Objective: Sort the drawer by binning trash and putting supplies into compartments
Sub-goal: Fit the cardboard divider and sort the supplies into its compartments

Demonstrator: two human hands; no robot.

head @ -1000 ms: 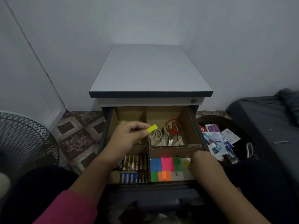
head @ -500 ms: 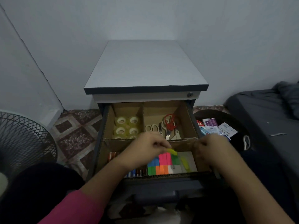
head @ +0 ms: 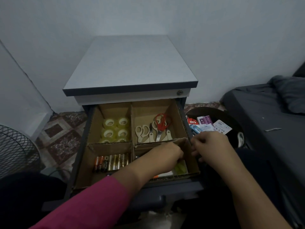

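While the right hand (head: 208, 146) curls over the drawer (head: 183, 111) rim to steady it, the left hand (head: 166, 156) reaches into the front-right compartment, grip hidden, probably seating sticky notes (head: 180, 167).

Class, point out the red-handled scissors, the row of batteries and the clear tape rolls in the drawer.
Red-handled scissors (head: 161, 121): head view, on the handle loops.
Row of batteries (head: 112, 162): head view, mid-row.
Clear tape rolls (head: 115, 130): head view, cluster centre.

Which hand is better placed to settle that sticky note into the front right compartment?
Left. The left hand is already down inside that compartment over the sticky notes; the right hand sits at the drawer's right edge.
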